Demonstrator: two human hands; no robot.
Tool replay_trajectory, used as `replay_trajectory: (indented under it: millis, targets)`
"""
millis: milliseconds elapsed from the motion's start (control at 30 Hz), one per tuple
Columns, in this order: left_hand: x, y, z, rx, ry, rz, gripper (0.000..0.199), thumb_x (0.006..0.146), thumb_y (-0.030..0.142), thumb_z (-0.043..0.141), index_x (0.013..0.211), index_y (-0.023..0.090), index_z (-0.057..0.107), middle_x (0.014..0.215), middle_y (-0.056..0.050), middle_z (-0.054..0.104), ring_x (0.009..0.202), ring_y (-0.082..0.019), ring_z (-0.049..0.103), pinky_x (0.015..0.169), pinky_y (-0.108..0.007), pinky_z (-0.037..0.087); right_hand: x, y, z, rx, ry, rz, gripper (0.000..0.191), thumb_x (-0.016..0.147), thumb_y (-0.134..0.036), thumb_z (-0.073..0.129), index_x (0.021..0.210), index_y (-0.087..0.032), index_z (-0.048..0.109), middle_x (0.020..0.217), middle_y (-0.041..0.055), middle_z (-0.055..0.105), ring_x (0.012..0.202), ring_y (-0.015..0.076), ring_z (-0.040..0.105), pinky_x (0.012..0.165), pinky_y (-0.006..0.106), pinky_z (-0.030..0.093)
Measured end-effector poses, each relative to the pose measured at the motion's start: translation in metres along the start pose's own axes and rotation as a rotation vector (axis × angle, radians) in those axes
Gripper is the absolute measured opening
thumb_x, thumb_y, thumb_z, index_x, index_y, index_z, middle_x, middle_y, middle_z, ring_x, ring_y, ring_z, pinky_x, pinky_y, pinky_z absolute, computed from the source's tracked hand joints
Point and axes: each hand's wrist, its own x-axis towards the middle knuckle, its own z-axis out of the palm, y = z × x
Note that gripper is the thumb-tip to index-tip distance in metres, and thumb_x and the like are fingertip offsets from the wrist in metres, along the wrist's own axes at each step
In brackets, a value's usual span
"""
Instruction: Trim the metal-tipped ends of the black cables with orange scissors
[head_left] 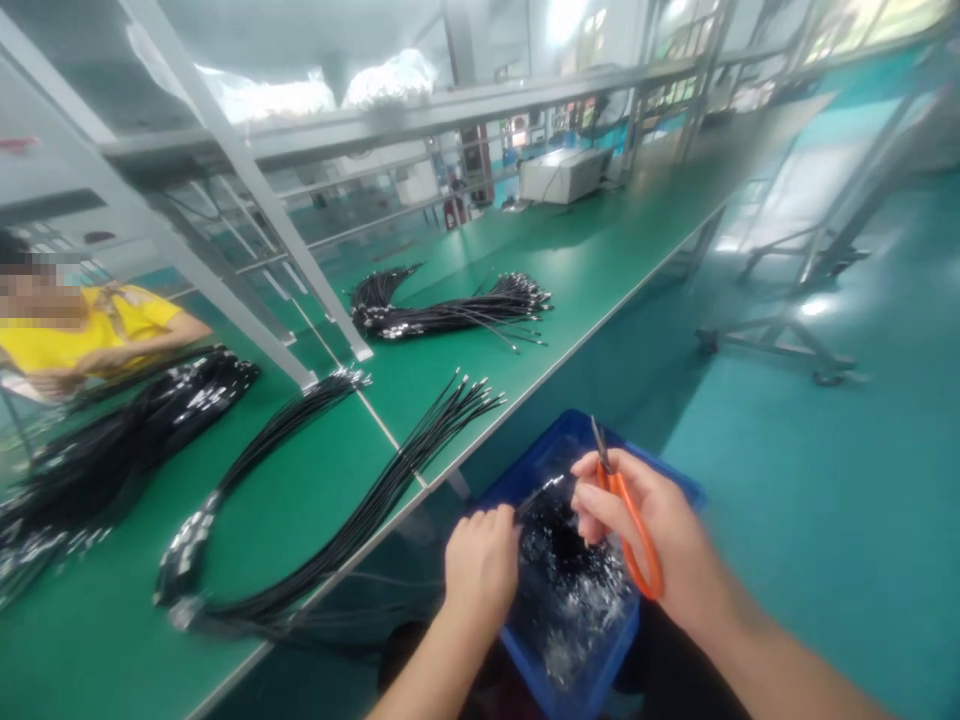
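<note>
My right hand point(660, 530) grips orange-handled scissors point(636, 535), their metal blades pointing up past my fingers. To the left, my left hand point(482, 560) is closed around a thin black cable point(534, 497), whose light tip extends toward the right hand. Both hands are above a blue bin point(577, 675) holding dark and pale scraps. On the green table point(262, 500) beside them lies a curved bundle of black cables point(360, 510) with silvery ends. How much of the cable my left fist covers is hidden.
Another cable bundle point(450, 315) lies farther along the table, and a large cable pile point(127, 440) is at the left. A person in a yellow top point(97, 320) sits behind that pile. Metal frame posts point(255, 190) stand on the table. A wheeled stand point(795, 330) is at the right.
</note>
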Motion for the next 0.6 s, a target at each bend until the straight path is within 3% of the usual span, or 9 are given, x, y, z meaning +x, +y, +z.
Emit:
replay_trajectory:
  millis: [100, 200, 267, 400, 500, 600]
  targets:
    - [-0.016, -0.008, -0.020, -0.075, 0.193, 0.072, 0.030, 0.096, 0.018, 0.037, 0.113, 0.019, 0.062, 0.105, -0.010, 0.071, 0.095, -0.022, 0.066, 0.084, -0.035, 0.050, -0.001, -0.002, 0.006, 0.055, 0.024, -0.019, 0.022, 0.075, -0.034, 0.072, 0.084, -0.020, 0.057, 0.065, -0.0042, 0.058, 0.051, 0.0115, 0.054, 0.052, 0.025, 0.044]
    - [-0.023, -0.021, -0.027, -0.342, 0.400, 0.131, 0.030, 0.096, 0.022, 0.036, 0.112, 0.018, 0.061, 0.091, -0.007, 0.072, 0.080, -0.018, 0.068, 0.074, -0.027, 0.053, -0.003, -0.003, 0.008, 0.105, 0.082, -0.076, 0.022, 0.076, -0.034, 0.072, 0.084, -0.021, 0.057, 0.060, -0.0045, 0.059, 0.050, 0.0111, 0.054, 0.051, 0.023, 0.043]
    - [-0.023, -0.024, -0.027, -0.504, 0.469, 0.137, 0.030, 0.096, 0.024, 0.037, 0.112, 0.019, 0.061, 0.081, -0.005, 0.071, 0.070, -0.015, 0.067, 0.065, -0.023, 0.053, -0.003, -0.005, 0.006, 0.131, 0.127, -0.107, 0.022, 0.074, -0.034, 0.073, 0.084, -0.021, 0.058, 0.056, -0.0045, 0.059, 0.049, 0.0112, 0.053, 0.049, 0.021, 0.043]
    - [-0.023, -0.006, -0.016, -0.379, 0.375, 0.131, 0.025, 0.091, 0.016, 0.045, 0.102, 0.022, 0.067, 0.088, -0.004, 0.074, 0.075, -0.018, 0.069, 0.069, -0.026, 0.054, -0.004, -0.016, 0.001, 0.163, 0.216, -0.151, 0.029, 0.061, -0.035, 0.080, 0.077, -0.020, 0.062, 0.050, -0.0029, 0.060, 0.044, 0.0119, 0.052, 0.044, 0.020, 0.042]
    - [-0.023, 0.010, -0.004, -0.271, 0.270, 0.146, 0.005, 0.076, 0.022, 0.067, 0.079, 0.024, 0.070, 0.075, 0.000, 0.074, 0.070, -0.021, 0.068, 0.067, -0.030, 0.055, -0.004, -0.023, -0.001, 0.154, 0.270, -0.142, 0.034, 0.051, -0.037, 0.083, 0.073, -0.020, 0.064, 0.048, -0.0022, 0.060, 0.045, 0.0123, 0.051, 0.044, 0.018, 0.043]
    - [-0.020, 0.001, -0.002, -0.235, 0.281, 0.077, 0.009, 0.072, 0.030, 0.073, 0.080, 0.027, 0.070, 0.084, 0.001, 0.073, 0.077, -0.020, 0.066, 0.072, -0.029, 0.053, -0.003, -0.024, -0.004, 0.157, 0.285, -0.083, 0.036, 0.049, -0.037, 0.085, 0.073, -0.022, 0.064, 0.051, -0.0024, 0.061, 0.047, 0.0125, 0.052, 0.044, 0.017, 0.044]
